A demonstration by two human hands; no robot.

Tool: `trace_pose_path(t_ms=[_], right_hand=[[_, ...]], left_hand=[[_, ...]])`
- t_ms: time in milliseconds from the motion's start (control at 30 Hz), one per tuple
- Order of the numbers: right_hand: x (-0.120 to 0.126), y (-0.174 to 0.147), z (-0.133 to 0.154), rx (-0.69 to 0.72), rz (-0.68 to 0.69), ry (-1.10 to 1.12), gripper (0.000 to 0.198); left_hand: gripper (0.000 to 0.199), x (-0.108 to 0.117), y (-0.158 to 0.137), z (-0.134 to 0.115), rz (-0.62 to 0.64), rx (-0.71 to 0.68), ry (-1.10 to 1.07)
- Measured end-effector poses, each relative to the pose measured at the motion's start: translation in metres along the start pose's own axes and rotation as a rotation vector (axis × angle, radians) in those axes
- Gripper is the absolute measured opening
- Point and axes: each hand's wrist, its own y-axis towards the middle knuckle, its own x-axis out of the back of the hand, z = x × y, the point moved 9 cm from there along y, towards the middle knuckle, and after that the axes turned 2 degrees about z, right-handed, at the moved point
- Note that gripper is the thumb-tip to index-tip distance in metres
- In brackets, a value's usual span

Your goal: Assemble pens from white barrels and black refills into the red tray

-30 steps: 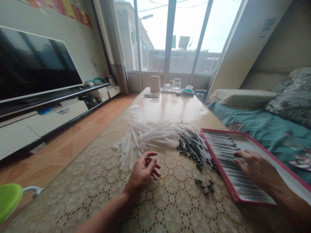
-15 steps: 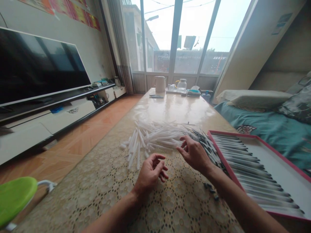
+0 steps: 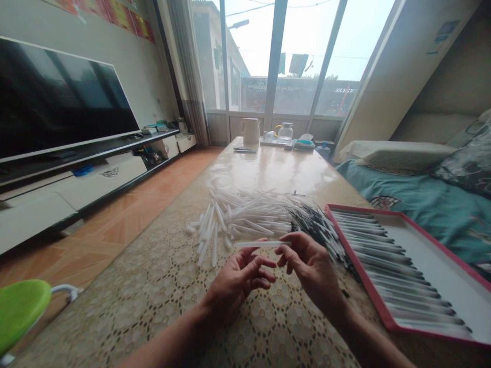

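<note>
A translucent white pen barrel (image 3: 264, 244) lies level between my hands. My right hand (image 3: 309, 260) pinches its right end between thumb and fingers. My left hand (image 3: 241, 276) is under the barrel's left part with its fingers apart; whether its index finger touches the barrel I cannot tell. Just beyond my hands spreads a loose pile of white pen barrels (image 3: 215, 225). To the right of that pile lie many thin dark-tipped pen refills (image 3: 314, 222), partly hidden by my right hand.
A red-rimmed shallow box (image 3: 378, 301) at the right holds a row of dark-ended pens (image 3: 399, 271). A beige jug (image 3: 250, 131), a glass pitcher (image 3: 286, 133) and a tissue pack (image 3: 304, 143) stand at the table's far end. A green seat (image 3: 25, 312) is at the lower left.
My right hand has come left and nearer from the pile's edge, now with a pen barrel in it. My left hand has shifted slightly right, close to my right hand.
</note>
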Motion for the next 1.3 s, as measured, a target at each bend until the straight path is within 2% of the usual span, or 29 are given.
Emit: trace_pose_path(t_ms=[67,133,200,300,367,467,567,733,833,933,1033,1133,1300], right_hand=[[-0.015,-0.004,-0.002,0.006,0.075,-0.034,0.017],[-0.016,-0.004,-0.005,0.038,0.12,-0.168,0.018],[0.002,0.002,-0.009,0.071,0.065,-0.409,0.02],[0.05,0.013,-0.016,0.108,-0.153,-0.859,0.016],[0.068,0.02,-0.024,0.139,-0.178,-1.067,0.014],[0.077,0.027,-0.036,0.133,-0.163,-1.257,0.013],[0.076,0.028,-0.041,0.082,-0.18,-1.366,0.011],[0.069,0.026,-0.044,0.043,-0.158,-1.341,0.009],[0.074,0.025,-0.05,0.009,-0.143,-1.28,0.009],[0.075,0.023,-0.045,0.054,-0.14,-1.177,0.009],[0.062,0.017,-0.027,0.172,-0.068,-0.981,0.008],[0.043,0.009,-0.014,0.186,0.062,-0.792,0.007],[0.017,-0.002,0.002,0.245,0.181,-0.672,0.01]], left_hand=[[0.033,0.003,0.0,-0.002,-0.012,0.01,-0.074],[0.026,0.01,0.001,-0.005,-0.067,0.006,-0.11],[0.023,0.017,0.001,-0.007,-0.133,-0.01,-0.112],[0.022,0.024,0.0,-0.008,-0.188,-0.027,-0.09],[0.024,0.026,0.0,-0.008,-0.204,-0.037,-0.079],[0.024,0.029,-0.001,-0.009,-0.238,-0.058,-0.076],[0.02,0.033,-0.002,-0.01,-0.284,-0.066,-0.081],[0.01,0.035,-0.003,-0.012,-0.342,-0.085,-0.115],[0.006,0.036,-0.003,-0.011,-0.359,-0.077,-0.132],[0.001,0.037,-0.003,-0.011,-0.365,-0.073,-0.139],[0.003,0.041,-0.004,-0.015,-0.4,-0.101,-0.155],[0.008,0.047,-0.007,-0.022,-0.466,-0.148,-0.183],[0.014,0.058,-0.01,-0.033,-0.537,-0.238,-0.222]])
